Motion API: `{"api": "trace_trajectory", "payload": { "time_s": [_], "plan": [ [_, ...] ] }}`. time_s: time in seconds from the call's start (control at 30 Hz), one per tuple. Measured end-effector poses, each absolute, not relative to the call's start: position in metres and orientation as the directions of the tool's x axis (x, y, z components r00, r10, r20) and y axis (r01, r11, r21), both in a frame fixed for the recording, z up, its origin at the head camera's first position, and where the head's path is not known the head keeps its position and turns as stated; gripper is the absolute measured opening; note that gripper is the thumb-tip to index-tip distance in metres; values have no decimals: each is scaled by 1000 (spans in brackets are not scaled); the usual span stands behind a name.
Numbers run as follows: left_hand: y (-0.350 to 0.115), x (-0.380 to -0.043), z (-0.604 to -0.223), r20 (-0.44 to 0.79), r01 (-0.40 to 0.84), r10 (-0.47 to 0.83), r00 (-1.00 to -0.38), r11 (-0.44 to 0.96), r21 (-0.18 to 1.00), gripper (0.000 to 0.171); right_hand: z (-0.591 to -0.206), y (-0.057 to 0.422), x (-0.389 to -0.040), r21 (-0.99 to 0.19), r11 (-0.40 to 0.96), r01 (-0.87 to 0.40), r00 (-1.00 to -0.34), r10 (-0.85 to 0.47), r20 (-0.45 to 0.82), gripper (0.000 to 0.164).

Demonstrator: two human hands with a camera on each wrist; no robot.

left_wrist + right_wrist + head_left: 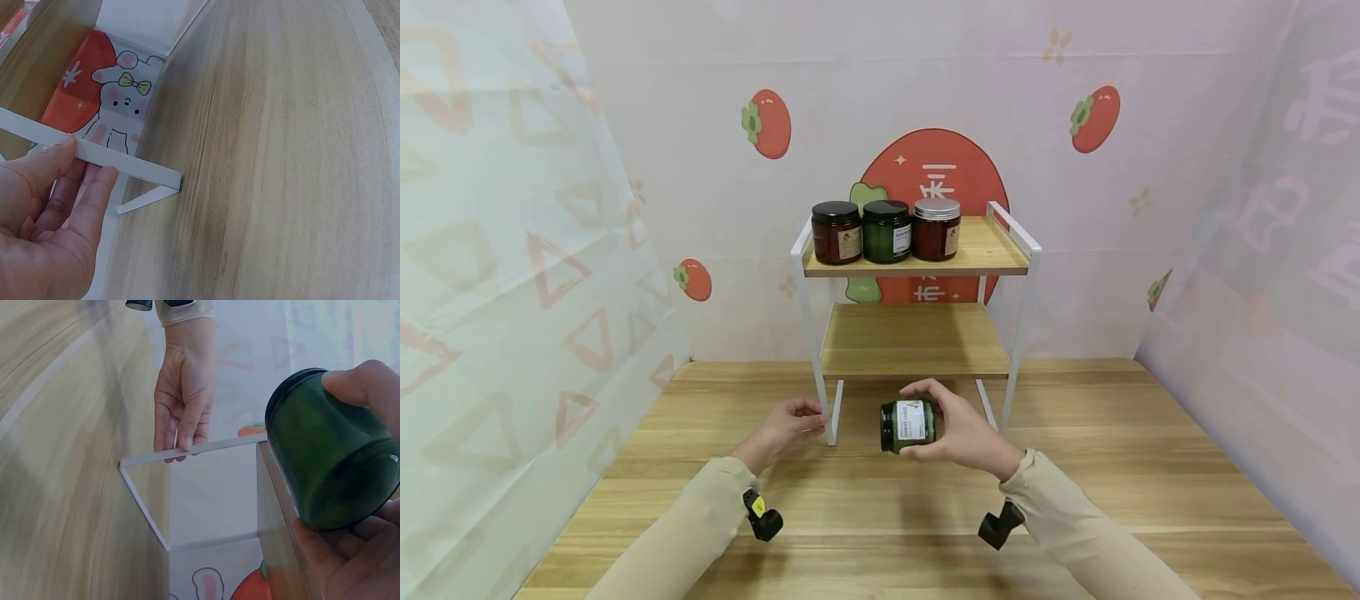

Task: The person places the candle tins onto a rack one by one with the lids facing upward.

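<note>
My right hand [962, 429] grips a green glass jar [331, 456] with a dark lid and a white label. The jar lies tipped on its side above the table, its lid pointing left in the head view. With thumb and fingertips, my left hand [59, 212] pinches the white front-left leg [119, 160] of a two-tier shelf, low down near the table. On the shelf's wooden top board [988, 242] stand a dark red jar [837, 233] with a black lid, a green jar [886, 233] and a dark red jar [936, 231] with a silver lid, side by side.
The shelf's lower board [917, 337] sits below the jars, with white side frames around it. Wood-grain table [865, 533] spreads under the shelf and both arms. A printed cloth backdrop [700, 183] hangs behind and at both sides.
</note>
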State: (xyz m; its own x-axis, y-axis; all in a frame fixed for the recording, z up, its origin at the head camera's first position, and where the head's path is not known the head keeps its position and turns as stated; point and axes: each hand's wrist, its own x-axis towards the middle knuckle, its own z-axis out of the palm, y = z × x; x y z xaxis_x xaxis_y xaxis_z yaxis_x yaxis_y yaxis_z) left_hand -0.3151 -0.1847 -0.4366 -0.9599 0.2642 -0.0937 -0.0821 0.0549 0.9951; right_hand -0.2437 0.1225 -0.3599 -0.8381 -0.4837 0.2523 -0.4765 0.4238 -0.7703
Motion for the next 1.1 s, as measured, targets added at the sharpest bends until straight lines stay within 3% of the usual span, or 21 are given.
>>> {"api": "trace_trajectory", "payload": {
  "time_s": [1.1],
  "plan": [
    [-186,-316,-439,-84,-77,275,-958,37,996,11,-362,127,-247,-783,365,-503,-821,-487,299,60]
  ]
}}
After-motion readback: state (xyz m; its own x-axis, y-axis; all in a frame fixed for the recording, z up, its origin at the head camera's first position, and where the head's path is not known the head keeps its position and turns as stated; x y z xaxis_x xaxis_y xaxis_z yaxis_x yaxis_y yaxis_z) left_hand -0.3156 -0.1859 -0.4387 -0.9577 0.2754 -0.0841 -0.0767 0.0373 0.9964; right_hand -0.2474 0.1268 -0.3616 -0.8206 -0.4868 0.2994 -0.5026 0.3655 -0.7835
